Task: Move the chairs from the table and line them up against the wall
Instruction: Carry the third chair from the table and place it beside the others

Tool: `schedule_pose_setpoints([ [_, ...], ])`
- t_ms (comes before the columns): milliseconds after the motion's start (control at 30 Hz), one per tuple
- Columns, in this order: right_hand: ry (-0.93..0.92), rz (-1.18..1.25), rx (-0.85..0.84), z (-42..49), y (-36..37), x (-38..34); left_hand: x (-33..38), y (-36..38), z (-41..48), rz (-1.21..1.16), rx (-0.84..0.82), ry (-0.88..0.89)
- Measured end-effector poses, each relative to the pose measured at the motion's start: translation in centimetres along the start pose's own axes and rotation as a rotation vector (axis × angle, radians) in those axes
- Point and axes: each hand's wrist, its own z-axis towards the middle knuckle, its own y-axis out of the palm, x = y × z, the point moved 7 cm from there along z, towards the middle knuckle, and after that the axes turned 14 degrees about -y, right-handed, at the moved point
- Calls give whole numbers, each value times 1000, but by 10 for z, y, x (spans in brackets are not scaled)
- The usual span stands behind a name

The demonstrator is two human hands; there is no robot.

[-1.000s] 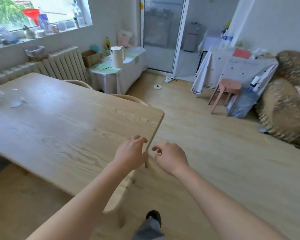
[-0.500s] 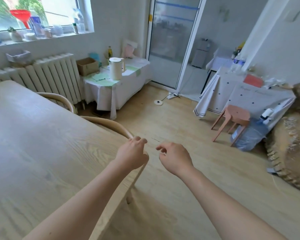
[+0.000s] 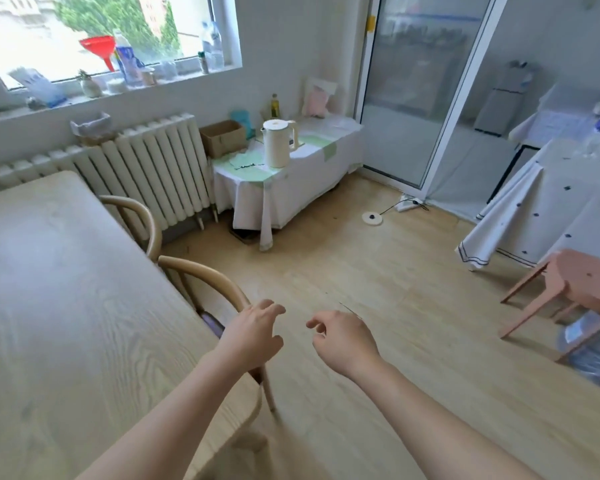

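We are reaching our left hand [image 3: 253, 336] and right hand [image 3: 343, 337], both loosely open and empty, toward the near chair [image 3: 205, 275]; both chairs are sitting tucked at the worktop [image 3: 66, 306]

A pale wood grain is shown by the tabletop [image 3: 66, 323] — the chairs [image 3: 205, 278] are tan. The funnel [image 3: 99, 46] is red, the stool [image 3: 575, 285] pink.

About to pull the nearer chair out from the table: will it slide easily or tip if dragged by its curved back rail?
The nearer chair looks like thin bentwood, so probably light. On the smooth wood floor it should slide. Pulled high by the left hand, those slim legs could let it tilt backward.
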Motion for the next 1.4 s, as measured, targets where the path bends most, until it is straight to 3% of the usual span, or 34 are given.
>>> schedule_pose_setpoints([
  [400,-206,-27,-272,140,48,-10,-75,16,84,-79,57,-289],
  [667,-211,-96,-414,243,113,-32,-144,31,164,-69,99,-370],
  [800,-112,-74,-442,269,153,-14,-164,51,191,-2,83,-344],
  [967,96,28,-595,277,200,24,-176,71,209,-9,43,-338],
  [1233,473,479,-673,283,250,44,-192,78,219,-38,61,-392],
  [1400,481,517,-711,286,257,45,-191,79,225,-32,49,-413],
])
